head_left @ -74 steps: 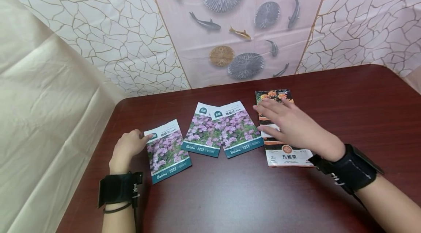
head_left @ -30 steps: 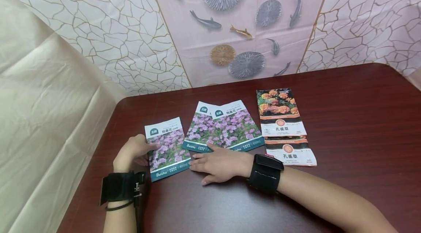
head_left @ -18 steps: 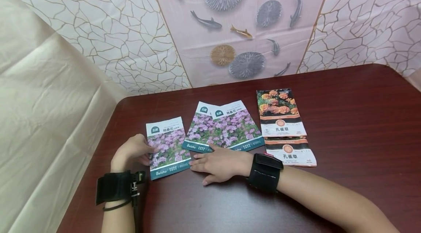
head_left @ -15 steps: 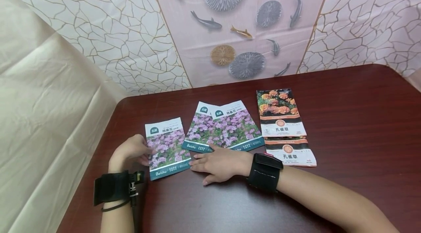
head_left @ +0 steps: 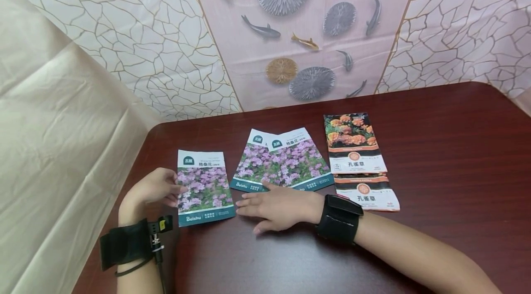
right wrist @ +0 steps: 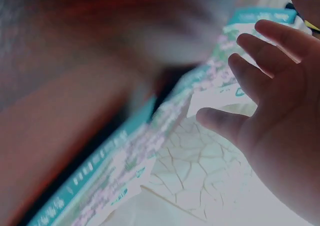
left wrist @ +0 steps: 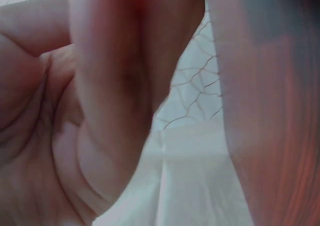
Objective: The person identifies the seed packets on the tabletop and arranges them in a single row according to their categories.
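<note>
A purple-flower seed packet (head_left: 206,188) lies at the left of the table, its left edge pinched by my left hand (head_left: 155,188). That hand's thumb is over the packet's face; the fingertips are partly hidden. In the left wrist view the fingers (left wrist: 115,101) are curled and blurred. My right hand (head_left: 280,206) rests palm down with spread fingers, the tips close to the left packet's right edge. It covers the lower edges of two overlapping purple-flower seed packets (head_left: 296,160). The right wrist view also shows the right hand's fingers (right wrist: 265,56) apart, holding nothing.
Two orange-marigold seed packets, the upper (head_left: 352,139) overlapping the lower (head_left: 367,197), lie right of the middle pair. The dark red-brown table (head_left: 448,146) ends at a patterned cloth backdrop (head_left: 303,54). A cream cloth (head_left: 45,146) hangs along the left side.
My right hand has come from the marigold packets to the table's middle and stayed there. My left hand has turned the left packet straighter and drawn it slightly left.
</note>
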`<state>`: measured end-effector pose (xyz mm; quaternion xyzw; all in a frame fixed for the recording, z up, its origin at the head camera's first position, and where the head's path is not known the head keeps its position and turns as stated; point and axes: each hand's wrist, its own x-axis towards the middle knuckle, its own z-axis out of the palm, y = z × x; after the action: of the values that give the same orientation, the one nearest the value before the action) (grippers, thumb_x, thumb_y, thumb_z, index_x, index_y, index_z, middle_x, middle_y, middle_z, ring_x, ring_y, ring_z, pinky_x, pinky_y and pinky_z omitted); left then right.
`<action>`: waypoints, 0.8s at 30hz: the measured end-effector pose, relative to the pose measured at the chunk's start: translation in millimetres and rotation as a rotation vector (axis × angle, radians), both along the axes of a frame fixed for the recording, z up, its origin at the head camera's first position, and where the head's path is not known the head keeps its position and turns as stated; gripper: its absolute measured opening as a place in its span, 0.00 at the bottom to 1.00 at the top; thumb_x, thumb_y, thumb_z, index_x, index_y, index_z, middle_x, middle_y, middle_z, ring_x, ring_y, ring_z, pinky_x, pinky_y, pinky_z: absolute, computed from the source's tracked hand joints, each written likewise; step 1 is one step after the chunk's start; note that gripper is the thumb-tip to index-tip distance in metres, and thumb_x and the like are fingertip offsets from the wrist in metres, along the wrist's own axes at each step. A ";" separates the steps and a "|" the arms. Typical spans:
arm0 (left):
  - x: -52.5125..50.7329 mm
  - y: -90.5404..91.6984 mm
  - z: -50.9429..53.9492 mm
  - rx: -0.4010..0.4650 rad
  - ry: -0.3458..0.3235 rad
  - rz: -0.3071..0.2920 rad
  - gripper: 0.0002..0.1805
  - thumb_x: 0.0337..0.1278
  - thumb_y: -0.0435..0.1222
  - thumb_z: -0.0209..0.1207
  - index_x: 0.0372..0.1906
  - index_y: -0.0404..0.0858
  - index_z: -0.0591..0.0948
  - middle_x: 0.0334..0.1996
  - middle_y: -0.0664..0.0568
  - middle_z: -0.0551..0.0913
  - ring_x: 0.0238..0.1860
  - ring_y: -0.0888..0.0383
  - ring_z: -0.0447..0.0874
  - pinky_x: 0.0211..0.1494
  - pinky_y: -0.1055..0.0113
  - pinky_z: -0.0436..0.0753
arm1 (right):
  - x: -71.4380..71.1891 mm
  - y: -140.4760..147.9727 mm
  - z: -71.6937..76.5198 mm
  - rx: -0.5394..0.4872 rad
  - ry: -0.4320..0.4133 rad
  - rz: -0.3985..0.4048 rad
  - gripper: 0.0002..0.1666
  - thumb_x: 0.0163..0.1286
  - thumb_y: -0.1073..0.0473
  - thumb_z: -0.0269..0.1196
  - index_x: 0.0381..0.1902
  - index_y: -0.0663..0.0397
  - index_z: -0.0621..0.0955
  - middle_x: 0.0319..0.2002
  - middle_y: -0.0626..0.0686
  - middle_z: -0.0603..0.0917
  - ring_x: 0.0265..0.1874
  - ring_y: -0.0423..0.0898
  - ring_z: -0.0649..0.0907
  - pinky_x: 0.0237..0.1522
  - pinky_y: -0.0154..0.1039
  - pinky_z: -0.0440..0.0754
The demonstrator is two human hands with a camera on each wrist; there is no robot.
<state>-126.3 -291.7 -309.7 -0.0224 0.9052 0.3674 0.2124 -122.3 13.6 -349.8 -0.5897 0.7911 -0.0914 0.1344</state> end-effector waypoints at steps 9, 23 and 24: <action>6.8 -7.3 11.7 -0.061 0.120 0.007 0.13 0.57 0.34 0.59 0.35 0.28 0.70 0.23 0.46 0.77 0.22 0.56 0.77 0.29 0.60 0.82 | -3.7 28.6 24.1 -0.109 0.020 -0.103 0.31 0.70 0.44 0.50 0.67 0.51 0.64 0.66 0.52 0.63 0.66 0.48 0.59 0.65 0.58 0.46; 5.9 -15.8 12.3 -0.102 0.287 0.184 0.11 0.64 0.35 0.52 0.41 0.30 0.69 0.33 0.38 0.78 0.28 0.51 0.80 0.32 0.58 0.82 | -23.7 119.7 59.0 -0.278 0.019 -0.426 0.30 0.69 0.49 0.54 0.64 0.58 0.67 0.63 0.58 0.68 0.64 0.55 0.62 0.63 0.59 0.51; 5.6 -16.4 11.9 -0.104 0.288 0.199 0.10 0.65 0.36 0.51 0.42 0.30 0.69 0.34 0.37 0.78 0.28 0.51 0.80 0.32 0.58 0.82 | -24.6 126.4 60.6 -0.281 0.004 -0.454 0.30 0.69 0.49 0.54 0.64 0.57 0.66 0.63 0.58 0.67 0.63 0.55 0.64 0.62 0.58 0.55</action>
<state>-120.6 -308.1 -297.8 -0.0698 0.9373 0.3388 0.0419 -147.0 140.0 -289.2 -0.4102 0.8829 -0.2270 0.0258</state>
